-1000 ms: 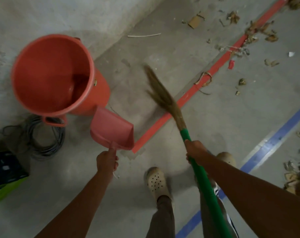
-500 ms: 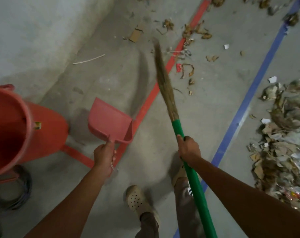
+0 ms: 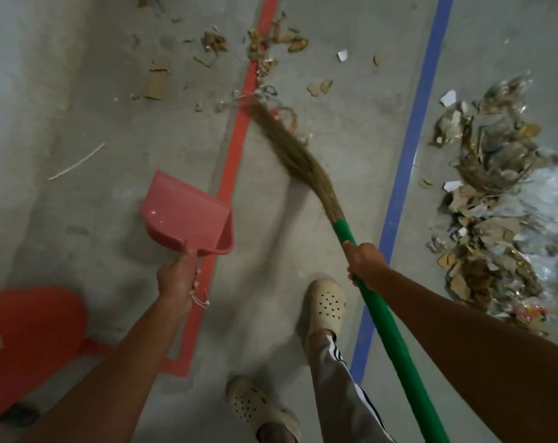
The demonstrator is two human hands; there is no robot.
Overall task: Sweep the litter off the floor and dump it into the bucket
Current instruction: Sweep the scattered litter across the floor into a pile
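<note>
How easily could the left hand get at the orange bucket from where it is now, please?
Probably yes: the left hand, gripping the dustpan by its handle, is near the bucket at lower left, with only bare floor between them. The bucket's mouth is out of view, though.

Glossy plastic dustpan (image 3: 188,215), straw-bristled broom (image 3: 300,161), matt concrete floor (image 3: 95,219)

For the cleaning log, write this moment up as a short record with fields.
left hand: grips the handle of the pink dustpan; no litter seen in it
right hand: grips the green handle of the broom
bristles: blurred, tip by the red line
scattered litter: beyond the bristles, around the red line
litter pile: right of the blue line
bucket: orange, lower left, partly out of frame
</note>
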